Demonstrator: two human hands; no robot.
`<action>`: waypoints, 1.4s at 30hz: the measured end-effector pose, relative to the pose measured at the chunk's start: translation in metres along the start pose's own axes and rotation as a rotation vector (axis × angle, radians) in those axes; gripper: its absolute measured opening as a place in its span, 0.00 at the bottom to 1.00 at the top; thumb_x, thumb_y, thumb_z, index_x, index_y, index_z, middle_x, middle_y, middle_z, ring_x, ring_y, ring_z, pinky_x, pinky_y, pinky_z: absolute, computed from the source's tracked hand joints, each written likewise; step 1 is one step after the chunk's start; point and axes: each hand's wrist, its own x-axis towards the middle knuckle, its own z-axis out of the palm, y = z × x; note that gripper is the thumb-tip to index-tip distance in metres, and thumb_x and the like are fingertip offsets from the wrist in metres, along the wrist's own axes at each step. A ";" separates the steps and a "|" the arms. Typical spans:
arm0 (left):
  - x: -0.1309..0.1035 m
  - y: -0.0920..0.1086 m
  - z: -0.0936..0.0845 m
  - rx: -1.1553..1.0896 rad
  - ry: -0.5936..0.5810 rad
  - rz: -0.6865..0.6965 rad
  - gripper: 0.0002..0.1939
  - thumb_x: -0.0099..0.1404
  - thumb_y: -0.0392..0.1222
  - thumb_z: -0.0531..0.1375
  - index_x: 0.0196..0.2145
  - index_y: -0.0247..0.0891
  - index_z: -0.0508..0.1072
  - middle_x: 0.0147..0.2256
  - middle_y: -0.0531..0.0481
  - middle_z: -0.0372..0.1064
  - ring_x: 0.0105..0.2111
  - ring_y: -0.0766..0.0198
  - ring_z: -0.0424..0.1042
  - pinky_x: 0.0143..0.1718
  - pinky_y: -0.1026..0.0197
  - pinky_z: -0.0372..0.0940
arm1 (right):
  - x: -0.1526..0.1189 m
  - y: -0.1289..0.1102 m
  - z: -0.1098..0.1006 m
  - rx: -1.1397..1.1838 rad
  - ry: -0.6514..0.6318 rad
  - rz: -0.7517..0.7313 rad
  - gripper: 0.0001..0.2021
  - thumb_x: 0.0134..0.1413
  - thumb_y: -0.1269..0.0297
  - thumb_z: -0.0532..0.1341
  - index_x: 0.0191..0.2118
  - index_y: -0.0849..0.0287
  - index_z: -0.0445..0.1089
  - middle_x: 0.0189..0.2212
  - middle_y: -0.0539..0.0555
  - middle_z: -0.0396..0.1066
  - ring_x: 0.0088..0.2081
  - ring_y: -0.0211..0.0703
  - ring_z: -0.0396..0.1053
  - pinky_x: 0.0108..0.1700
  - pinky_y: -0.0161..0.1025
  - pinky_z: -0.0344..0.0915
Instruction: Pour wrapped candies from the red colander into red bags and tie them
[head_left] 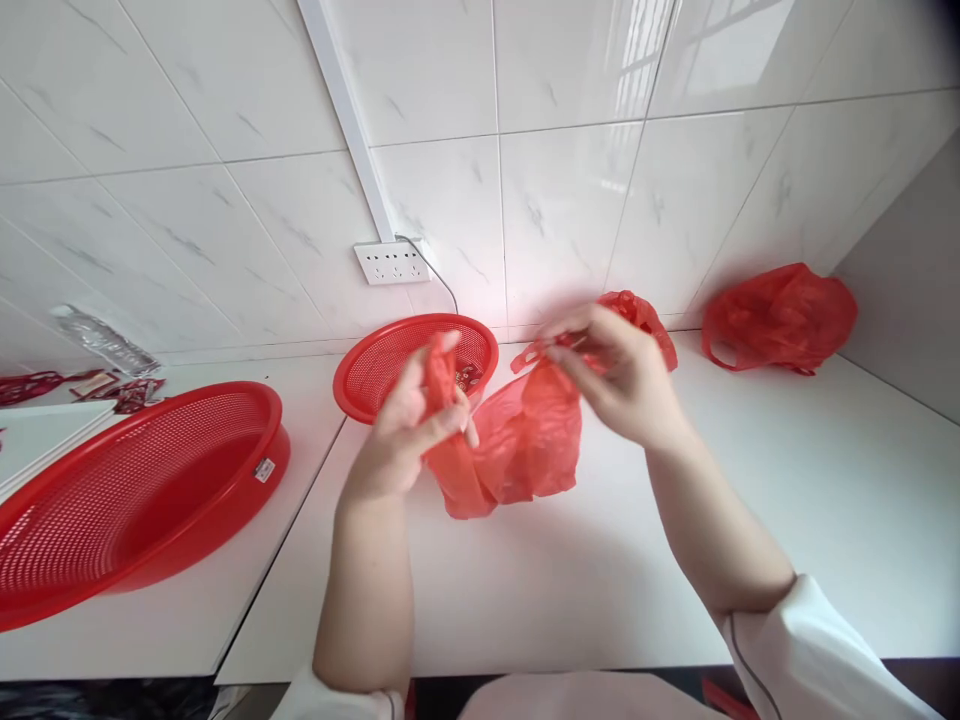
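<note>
A thin red plastic bag (pixel 525 440) hangs between my two hands above the white tabletop. My left hand (pixel 409 420) grips its left side, with bunched plastic between thumb and fingers. The bag's upper right part is pinched in my right hand (pixel 611 370), whose fingers are slightly blurred. Behind my left hand stands a small red mesh basket (pixel 367 365), partly covered by that hand. Small items (pixel 469 374) lie in it, too small to name. Just beyond my right hand, another crumpled red bag (pixel 652 325) rests by the wall.
A large red basket (pixel 271 425) stands at the left. At the back right lies a red plastic bag (pixel 780 315). A power strip (pixel 391 262) is fixed on the tiled wall, with a cable (pixel 435 272). Clear plastic packaging (pixel 109 342) lies at the far left.
</note>
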 end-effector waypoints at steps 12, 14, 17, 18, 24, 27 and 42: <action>0.010 -0.018 0.034 0.014 -0.108 -0.347 0.16 0.66 0.56 0.59 0.38 0.40 0.75 0.22 0.56 0.64 0.15 0.74 0.61 0.13 0.71 0.58 | -0.022 0.012 0.024 0.142 -0.228 0.033 0.16 0.60 0.75 0.55 0.51 0.56 0.68 0.47 0.55 0.72 0.49 0.43 0.71 0.50 0.44 0.70; 0.012 -0.016 0.033 -0.043 -0.180 -0.415 0.18 0.66 0.57 0.58 0.39 0.39 0.74 0.18 0.59 0.61 0.10 0.76 0.54 0.11 0.70 0.58 | -0.026 0.018 0.027 0.193 -0.193 0.106 0.13 0.59 0.76 0.56 0.46 0.57 0.70 0.39 0.53 0.74 0.41 0.40 0.73 0.44 0.41 0.72; 0.016 -0.020 0.030 -0.187 -0.189 -0.508 0.21 0.68 0.56 0.56 0.50 0.41 0.72 0.17 0.60 0.65 0.07 0.76 0.51 0.10 0.70 0.56 | -0.031 0.026 0.031 0.202 -0.051 0.200 0.09 0.58 0.76 0.58 0.41 0.57 0.71 0.36 0.52 0.74 0.37 0.40 0.72 0.43 0.41 0.71; 0.017 -0.022 0.029 -0.236 -0.201 -0.529 0.22 0.69 0.56 0.54 0.54 0.41 0.70 0.18 0.58 0.67 0.07 0.75 0.53 0.10 0.71 0.54 | -0.033 0.029 0.031 0.201 0.011 0.220 0.08 0.58 0.75 0.58 0.40 0.57 0.71 0.36 0.52 0.73 0.38 0.40 0.72 0.43 0.41 0.71; 0.028 -0.031 0.024 -0.459 -0.169 -0.559 0.21 0.73 0.50 0.51 0.57 0.38 0.69 0.20 0.51 0.72 0.14 0.74 0.65 0.18 0.74 0.59 | -0.039 0.031 0.013 0.333 0.105 0.057 0.08 0.58 0.76 0.60 0.39 0.55 0.70 0.35 0.52 0.72 0.39 0.41 0.72 0.41 0.41 0.71; 0.031 -0.030 0.025 -0.595 -0.117 -0.548 0.17 0.74 0.43 0.49 0.53 0.35 0.71 0.21 0.51 0.71 0.19 0.74 0.70 0.23 0.75 0.62 | -0.041 0.023 -0.001 0.316 -0.286 -0.049 0.10 0.59 0.79 0.58 0.38 0.56 0.71 0.35 0.53 0.74 0.38 0.40 0.72 0.40 0.40 0.71; 0.017 -0.028 0.029 0.462 0.109 -0.055 0.20 0.73 0.53 0.48 0.44 0.38 0.74 0.21 0.54 0.68 0.18 0.68 0.68 0.23 0.65 0.64 | -0.041 0.039 0.030 0.309 -0.558 0.350 0.42 0.58 0.72 0.59 0.71 0.46 0.36 0.32 0.47 0.72 0.33 0.39 0.70 0.32 0.36 0.67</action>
